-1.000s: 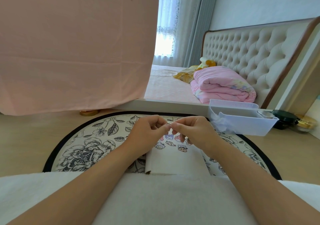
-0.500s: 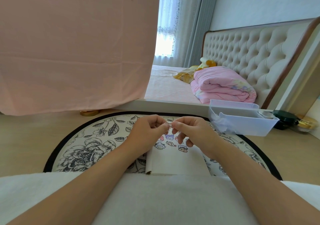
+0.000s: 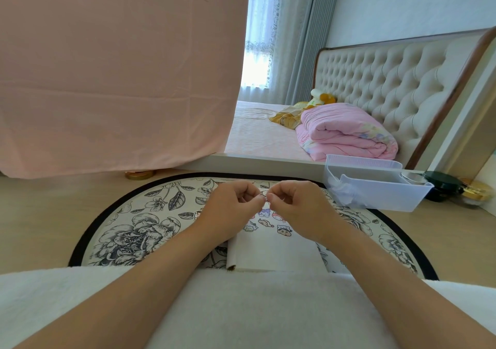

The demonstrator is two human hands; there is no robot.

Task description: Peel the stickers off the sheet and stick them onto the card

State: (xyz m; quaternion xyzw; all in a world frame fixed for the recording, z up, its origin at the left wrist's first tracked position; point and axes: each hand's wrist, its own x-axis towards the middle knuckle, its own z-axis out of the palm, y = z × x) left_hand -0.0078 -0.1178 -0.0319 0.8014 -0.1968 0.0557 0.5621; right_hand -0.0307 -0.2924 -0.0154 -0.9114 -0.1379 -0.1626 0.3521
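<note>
Both the left hand (image 3: 230, 210) and the right hand (image 3: 299, 206) are curling their fingers (image 3: 259, 201) and pinching a tiny sticker (image 3: 265, 198) where the fingertips are meeting. Just beneath the fingers, the white card (image 3: 273, 253) is lying flat on the floral rug (image 3: 128, 230), cartoon stickers (image 3: 265, 222) sitting at its far end.

pinched sticker (image 3: 265, 198) too small to tell.

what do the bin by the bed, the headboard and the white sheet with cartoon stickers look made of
Bin: translucent plastic, smooth; contents show through its walls.
Headboard: padded upholstery, button-tufted, slight sheen; leather-like or fabric, cannot tell; dark wood-look trim.
White sheet: matte paper or thin card; its left edge curls up.
</note>
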